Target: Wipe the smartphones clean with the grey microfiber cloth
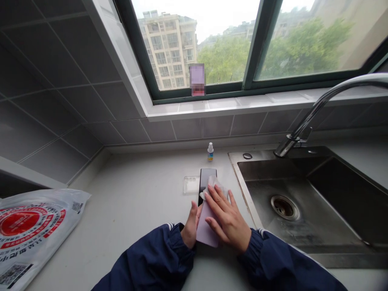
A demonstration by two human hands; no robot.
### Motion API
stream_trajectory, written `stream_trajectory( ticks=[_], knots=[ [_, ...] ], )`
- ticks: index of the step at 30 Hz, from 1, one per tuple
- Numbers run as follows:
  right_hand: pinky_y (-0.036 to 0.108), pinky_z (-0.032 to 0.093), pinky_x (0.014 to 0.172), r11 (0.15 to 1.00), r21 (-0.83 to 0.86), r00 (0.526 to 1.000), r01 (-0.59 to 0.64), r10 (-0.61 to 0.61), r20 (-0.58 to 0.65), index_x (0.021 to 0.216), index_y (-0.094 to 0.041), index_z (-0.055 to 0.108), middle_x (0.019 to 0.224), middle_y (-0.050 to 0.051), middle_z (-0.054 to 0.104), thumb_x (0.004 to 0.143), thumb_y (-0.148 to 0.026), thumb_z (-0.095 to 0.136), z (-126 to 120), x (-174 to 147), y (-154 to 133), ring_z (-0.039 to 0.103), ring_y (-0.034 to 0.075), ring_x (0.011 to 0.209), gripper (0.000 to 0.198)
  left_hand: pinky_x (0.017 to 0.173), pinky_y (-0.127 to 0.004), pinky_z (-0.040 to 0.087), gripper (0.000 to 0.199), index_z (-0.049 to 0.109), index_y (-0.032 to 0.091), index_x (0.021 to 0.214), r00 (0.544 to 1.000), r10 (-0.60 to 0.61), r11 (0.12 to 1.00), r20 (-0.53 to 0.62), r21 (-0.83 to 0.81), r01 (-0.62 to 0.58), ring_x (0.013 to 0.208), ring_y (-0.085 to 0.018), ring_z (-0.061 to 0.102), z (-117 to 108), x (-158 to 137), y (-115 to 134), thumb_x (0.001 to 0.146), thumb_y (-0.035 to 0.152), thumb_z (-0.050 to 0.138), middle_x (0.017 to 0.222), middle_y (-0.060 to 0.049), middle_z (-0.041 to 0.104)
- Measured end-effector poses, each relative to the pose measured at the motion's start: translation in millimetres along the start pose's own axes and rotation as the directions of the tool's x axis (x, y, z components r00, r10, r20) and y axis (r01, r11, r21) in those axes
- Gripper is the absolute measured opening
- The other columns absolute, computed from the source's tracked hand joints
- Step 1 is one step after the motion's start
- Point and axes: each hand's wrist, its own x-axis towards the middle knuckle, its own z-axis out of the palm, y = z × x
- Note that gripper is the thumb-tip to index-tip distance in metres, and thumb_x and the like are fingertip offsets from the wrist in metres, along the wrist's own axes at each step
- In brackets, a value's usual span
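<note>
A lilac phone (207,228), slab-shaped and tilted, is held along its left side by my left hand (191,226), thumb up and fingers mostly hidden behind it. My right hand (228,220) presses a crumpled white tissue (212,182) against the upper part with its fingertips. Just beyond, a dark glossy phone screen (207,173) shows above the tissue; whether it is a separate phone from the lilac one I cannot tell. A clear phone case (190,185) lies flat to the left. Behind them stands a small white-capped bottle (210,152).
On the right is a steel sink (260,194) with a chrome faucet (306,117) arching over it. A printed plastic bag (36,226) rests at the left of the white counter (127,194). At the back, tiled wall rises to a window ledge (224,107).
</note>
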Motion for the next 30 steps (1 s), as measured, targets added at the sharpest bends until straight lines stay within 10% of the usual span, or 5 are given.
stream_trajectory(
  ticks=[30],
  knots=[
    [0.063,0.025,0.113,0.991,0.081,0.992,-0.105,0.098,0.083,0.155,-0.02,0.022,0.161,0.009,0.015,0.099,-0.036,0.04,0.7,1.9,1.6,0.015,0.032,0.149,0.061,0.115,-0.047,0.031,0.081,0.051,0.016,0.14,0.993,-0.078,0.997,-0.084,0.015,0.079,0.14,-0.037,0.037,-3.1,4.2,0.9,0.08,0.07,0.055,0.144,-0.014,0.052]
  ],
)
